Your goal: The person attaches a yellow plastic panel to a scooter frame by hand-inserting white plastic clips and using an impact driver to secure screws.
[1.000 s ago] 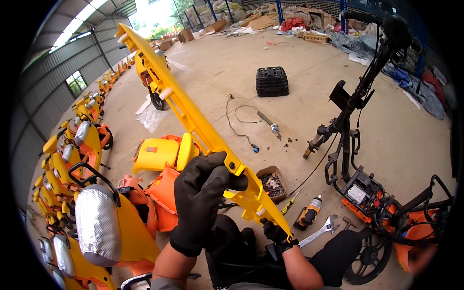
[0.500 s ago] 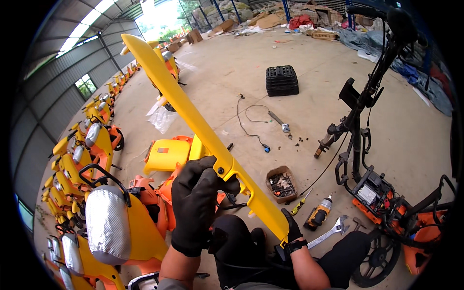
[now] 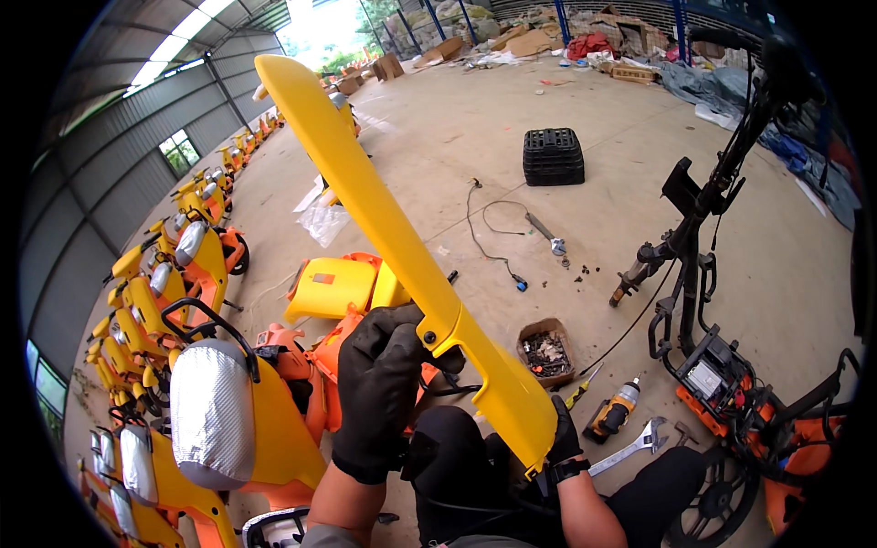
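A long yellow plastic scooter body panel (image 3: 384,219) slants through the middle of the view, held off the floor. My left hand (image 3: 384,370), in a black glove, pinches its edge near a dark screw (image 3: 429,338) and a cut-out. Some left fingertips disappear behind the panel. At the lower end my right hand (image 3: 565,434), also gloved in black, grips the panel's right edge; most of its fingers are hidden. The panel's far end points up and to the left.
Yellow and orange panels (image 3: 331,290) lie left of my hands, beside a scooter with a silver-covered seat (image 3: 215,411). Right: a stripped scooter frame (image 3: 699,352), a box of small parts (image 3: 546,352), a screwdriver (image 3: 583,387), a power drill (image 3: 614,409) and an adjustable wrench (image 3: 635,446). Farther off stands a black crate (image 3: 554,155).
The panel has rolled slightly, showing more of its broad smooth face near the lower end. Both hands keep their hold. The whole view has shifted a little, so the surroundings appear farther right.
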Demonstrator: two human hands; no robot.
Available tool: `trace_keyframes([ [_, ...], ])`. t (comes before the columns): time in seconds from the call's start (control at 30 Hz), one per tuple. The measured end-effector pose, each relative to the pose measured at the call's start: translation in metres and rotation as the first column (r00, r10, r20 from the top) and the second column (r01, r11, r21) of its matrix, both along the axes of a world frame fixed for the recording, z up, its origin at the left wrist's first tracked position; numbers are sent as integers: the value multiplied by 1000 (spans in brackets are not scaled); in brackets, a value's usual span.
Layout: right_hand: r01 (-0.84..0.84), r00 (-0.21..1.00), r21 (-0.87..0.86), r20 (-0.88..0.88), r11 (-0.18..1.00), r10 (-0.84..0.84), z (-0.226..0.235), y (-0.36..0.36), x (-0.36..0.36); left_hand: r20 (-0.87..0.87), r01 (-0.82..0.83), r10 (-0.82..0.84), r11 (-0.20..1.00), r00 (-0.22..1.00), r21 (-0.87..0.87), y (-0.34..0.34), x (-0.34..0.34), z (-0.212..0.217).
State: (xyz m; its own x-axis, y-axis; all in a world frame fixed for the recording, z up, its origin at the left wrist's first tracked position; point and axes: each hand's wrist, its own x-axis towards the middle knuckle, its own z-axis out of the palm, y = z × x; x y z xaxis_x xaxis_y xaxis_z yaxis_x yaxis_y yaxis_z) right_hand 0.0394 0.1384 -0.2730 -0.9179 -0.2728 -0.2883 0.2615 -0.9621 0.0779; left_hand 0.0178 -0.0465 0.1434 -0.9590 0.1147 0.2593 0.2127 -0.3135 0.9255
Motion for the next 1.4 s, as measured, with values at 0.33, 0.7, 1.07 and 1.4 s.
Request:
trace_keyframes([
  [0.33, 114, 993, 27, -14, 993, -113, 32, 1, 1, 22, -198, 201, 973, 979, -116, -56, 2, -10],
  [0.7, 227, 974, 166, -54, 960, -221, 60, -4, 2, 93, -216, 212, 976, 973, 36, -158, -6, -68],
  [1.07, 286, 955, 184, -137, 940, -264, 67, 9, 2, 188, -273, 238, 943, 953, 192, -184, -16, -99],
  [1.4, 288, 931, 159, -277, 944, -237, 64, 24, 8, 159, -225, 188, 940, 969, 257, -194, -24, -109],
])
